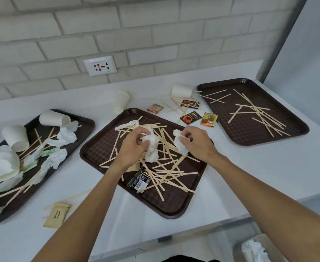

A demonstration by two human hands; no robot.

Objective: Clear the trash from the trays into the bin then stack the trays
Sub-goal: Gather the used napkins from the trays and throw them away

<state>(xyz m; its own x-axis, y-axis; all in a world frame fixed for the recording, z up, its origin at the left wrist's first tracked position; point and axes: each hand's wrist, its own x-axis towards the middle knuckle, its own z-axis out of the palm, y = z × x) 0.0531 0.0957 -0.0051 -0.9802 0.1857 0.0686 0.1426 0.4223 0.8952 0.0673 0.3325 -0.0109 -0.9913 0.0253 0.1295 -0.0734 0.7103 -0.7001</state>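
1. The left tray [80,127], at the far left of the counter [230,176], is the fullest. It holds paper cups [16,138], crumpled tissues and stirrers, and neither hand is near it.

2. The left hand [134,146] is over the middle tray [98,146]. Its fingers are curled round a crumpled napkin [152,150], which hangs partly below the hand and touches the wooden stirrers [166,173] under it.

3. The step in hand looks like gathering the soft trash from this tray first. It will go best if each wad is bunched fully into the palm and lifted straight up. That way the trailing paper does not drag stirrers over the rim onto the counter.

4. The right hand [197,142], just right of the other hand, pinches a second napkin [180,146] between thumb and curled fingers. The loose end of this napkin droops onto the stirrers.

5. A black sachet [139,179] lies among the stirrers at the near side of the middle tray, and nothing touches it.

6. The right tray [249,133], well apart at the far right, carries only stirrers.

7. The bin [268,241] sits low at the near right, below the counter edge, with tissue already in it. The right hand probably has the shorter carry, so the left-hand wad may need to cross over.
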